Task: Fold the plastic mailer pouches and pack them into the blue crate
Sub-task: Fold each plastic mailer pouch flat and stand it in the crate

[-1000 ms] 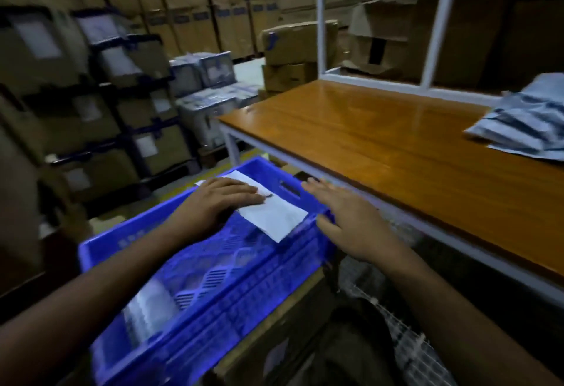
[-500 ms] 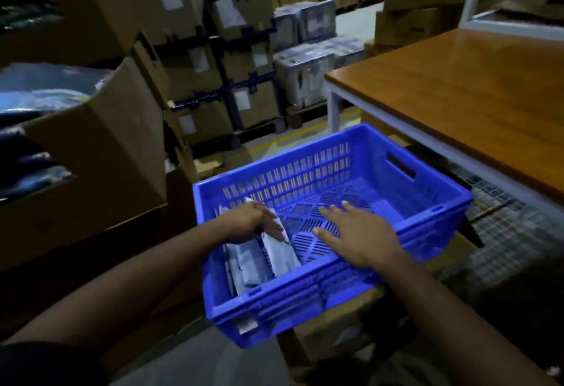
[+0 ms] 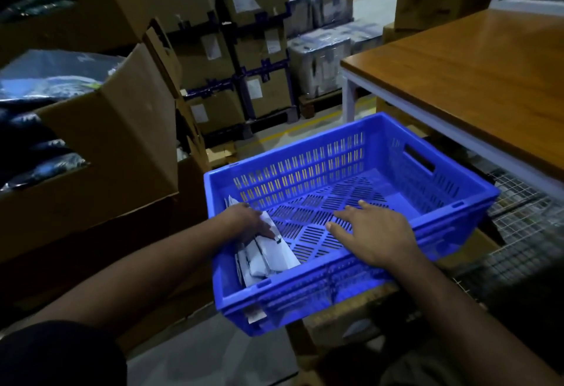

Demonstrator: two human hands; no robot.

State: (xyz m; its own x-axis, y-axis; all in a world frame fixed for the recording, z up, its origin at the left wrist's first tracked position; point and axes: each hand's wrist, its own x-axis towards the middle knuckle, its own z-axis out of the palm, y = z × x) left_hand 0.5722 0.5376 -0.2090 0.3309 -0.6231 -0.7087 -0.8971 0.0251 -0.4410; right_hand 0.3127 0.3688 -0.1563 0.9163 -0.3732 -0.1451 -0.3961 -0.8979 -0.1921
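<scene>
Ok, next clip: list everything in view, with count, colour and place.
Blue slotted plastic crate: one, centre, on a cardboard box.
Folded white plastic mailer pouches: several, crate's near-left corner.
Wooden-topped table: one, brown, right.
Open brown cardboard box: one, left, holding dark plastic packs.
Stacked cardboard cartons: many, brown, background.
Wire mesh: grey, under the table.
Left hand: rests on the pouches.
Right hand: fingers spread, over the crate floor.

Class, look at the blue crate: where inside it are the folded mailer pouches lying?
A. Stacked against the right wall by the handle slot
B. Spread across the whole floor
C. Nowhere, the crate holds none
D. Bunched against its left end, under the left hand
D: the folded pouches lie at the blue crate's left end, with the left hand resting on them.
</scene>
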